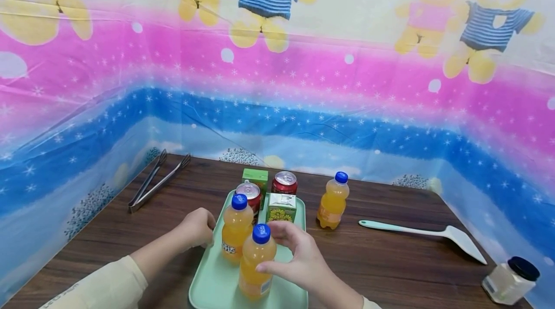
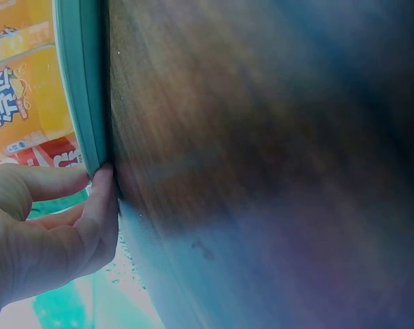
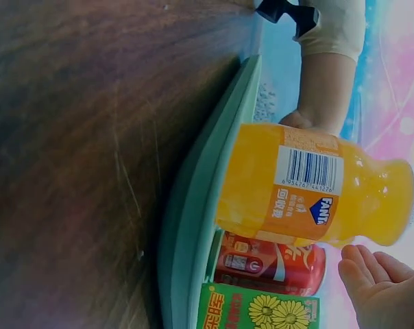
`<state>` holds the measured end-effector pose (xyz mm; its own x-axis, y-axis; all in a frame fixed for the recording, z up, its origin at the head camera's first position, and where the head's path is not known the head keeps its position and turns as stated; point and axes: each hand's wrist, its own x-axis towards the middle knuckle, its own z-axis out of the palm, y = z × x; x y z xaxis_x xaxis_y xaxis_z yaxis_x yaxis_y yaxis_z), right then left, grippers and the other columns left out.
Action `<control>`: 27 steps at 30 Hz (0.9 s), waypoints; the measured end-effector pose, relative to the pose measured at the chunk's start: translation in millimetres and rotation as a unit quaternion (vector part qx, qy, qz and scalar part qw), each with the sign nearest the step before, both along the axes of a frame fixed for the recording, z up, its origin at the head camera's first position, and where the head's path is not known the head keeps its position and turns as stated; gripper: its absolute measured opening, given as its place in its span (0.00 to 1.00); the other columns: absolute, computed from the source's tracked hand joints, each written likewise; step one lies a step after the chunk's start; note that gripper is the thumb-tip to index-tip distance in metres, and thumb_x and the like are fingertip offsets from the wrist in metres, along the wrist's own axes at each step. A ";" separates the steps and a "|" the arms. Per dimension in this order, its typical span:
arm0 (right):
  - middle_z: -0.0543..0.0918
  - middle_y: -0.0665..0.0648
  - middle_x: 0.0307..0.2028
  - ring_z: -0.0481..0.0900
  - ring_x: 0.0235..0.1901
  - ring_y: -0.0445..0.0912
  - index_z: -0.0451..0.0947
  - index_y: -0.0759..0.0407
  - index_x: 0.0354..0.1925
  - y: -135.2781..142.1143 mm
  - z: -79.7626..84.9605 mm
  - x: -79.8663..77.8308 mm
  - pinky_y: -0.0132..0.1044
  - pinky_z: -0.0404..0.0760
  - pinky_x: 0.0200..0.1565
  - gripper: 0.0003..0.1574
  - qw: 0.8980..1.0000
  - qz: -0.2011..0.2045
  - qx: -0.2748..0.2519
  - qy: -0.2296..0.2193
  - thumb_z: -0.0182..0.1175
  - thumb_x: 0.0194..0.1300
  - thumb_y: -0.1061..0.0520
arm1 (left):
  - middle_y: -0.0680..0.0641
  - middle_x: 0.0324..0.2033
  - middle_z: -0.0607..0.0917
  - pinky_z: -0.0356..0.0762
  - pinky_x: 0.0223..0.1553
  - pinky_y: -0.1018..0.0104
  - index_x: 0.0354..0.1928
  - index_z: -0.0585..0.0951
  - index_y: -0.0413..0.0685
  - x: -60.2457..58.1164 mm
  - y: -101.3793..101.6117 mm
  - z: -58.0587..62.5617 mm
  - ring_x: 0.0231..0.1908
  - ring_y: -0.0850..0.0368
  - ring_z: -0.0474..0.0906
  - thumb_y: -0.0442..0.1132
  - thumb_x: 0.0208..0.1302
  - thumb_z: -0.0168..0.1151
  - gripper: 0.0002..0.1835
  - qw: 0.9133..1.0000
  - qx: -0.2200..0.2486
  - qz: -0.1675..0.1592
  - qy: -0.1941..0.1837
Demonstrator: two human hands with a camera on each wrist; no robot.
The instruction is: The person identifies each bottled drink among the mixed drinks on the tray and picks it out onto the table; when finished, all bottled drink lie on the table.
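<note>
At the near end of the tray, the thumb and fingers of the right hand are lying apart around the front bottle, relaxed rather than clenched; whether they are all touching it cannot be told. That bottle is standing upright on the tray and is looking nearly full, so it is probably weighing enough to tip if nudged high up. Its plastic is likely feeling smooth, giving slightly but hardly breaking; the narrow waist is seemingly offering a surer hold than the cap. At the tray's left edge, the left hand is pinching the rim between thumb and finger. The tray itself is appearing stiff and light for its load, best held by both long sides. Toward the tray's far end, a second bottle, two red cans, a flowered carton and a green carton are standing close together; the cartons are probably denting more easily. Right of the tray, a third bottle is standing, with a white spatula lying farther off.
</note>
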<state>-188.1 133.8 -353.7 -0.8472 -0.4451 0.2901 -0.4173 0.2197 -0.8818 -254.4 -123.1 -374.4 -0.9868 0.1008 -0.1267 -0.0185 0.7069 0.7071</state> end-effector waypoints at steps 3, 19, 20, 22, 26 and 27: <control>0.78 0.49 0.49 0.76 0.51 0.44 0.71 0.51 0.56 -1.5 -0.1 0.4 0.33 0.74 0.52 0.35 1.000 0.004 -0.001 -0.012 0.71 0.50 0.49 | 0.42 0.28 0.77 0.81 0.28 0.60 0.39 0.77 0.27 0.0 0.1 -0.1 0.25 0.53 0.76 0.20 0.44 0.65 0.16 1.000 -0.001 0.000 0.000; 0.78 0.48 0.46 0.76 0.48 0.44 0.71 0.52 0.55 -9.0 -0.3 5.2 0.33 0.76 0.49 0.36 1.000 0.000 0.009 -0.028 0.72 0.48 0.50 | 0.42 0.27 0.77 0.81 0.28 0.60 0.38 0.77 0.28 0.9 -0.1 -0.3 0.25 0.53 0.76 0.20 0.44 0.65 0.15 1.000 -0.005 0.006 -0.004; 0.78 0.48 0.46 0.76 0.48 0.43 0.71 0.52 0.55 -9.3 0.0 5.3 0.33 0.76 0.49 0.35 0.999 -0.003 0.011 -0.030 0.72 0.48 0.49 | 0.42 0.27 0.77 0.81 0.28 0.60 0.38 0.77 0.28 0.7 -0.1 -0.5 0.25 0.53 0.76 0.20 0.44 0.65 0.15 1.000 -0.006 0.006 -0.002; 0.78 0.48 0.46 0.76 0.48 0.43 0.71 0.52 0.54 -10.0 0.6 5.5 0.33 0.76 0.49 0.35 0.999 -0.008 0.015 -0.031 0.72 0.49 0.49 | 0.42 0.27 0.77 0.81 0.28 0.59 0.38 0.77 0.28 0.6 -0.1 -0.7 0.25 0.53 0.76 0.20 0.44 0.65 0.15 1.000 -0.009 0.004 0.001; 0.78 0.48 0.45 0.76 0.47 0.43 0.72 0.52 0.54 -10.4 1.1 6.4 0.33 0.76 0.49 0.34 0.999 -0.011 0.017 -0.028 0.72 0.49 0.49 | 0.42 0.27 0.77 0.81 0.28 0.59 0.38 0.77 0.28 1.2 0.0 0.2 0.25 0.53 0.76 0.20 0.44 0.65 0.15 1.000 -0.009 0.004 0.000; 0.78 0.48 0.45 0.76 0.47 0.43 0.72 0.52 0.54 -10.5 1.0 6.5 0.33 0.76 0.49 0.34 1.000 -0.010 0.016 -0.026 0.72 0.49 0.49 | 0.42 0.27 0.77 0.81 0.28 0.60 0.38 0.77 0.28 1.3 0.0 0.3 0.25 0.53 0.76 0.20 0.44 0.65 0.15 1.000 -0.009 0.005 0.000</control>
<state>-181.6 123.3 -352.7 -0.8691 -0.4366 0.2325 -0.3674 0.2550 -0.8944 -253.0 -123.1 -374.1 -0.9879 0.0887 -0.1276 -0.0252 0.7190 0.6946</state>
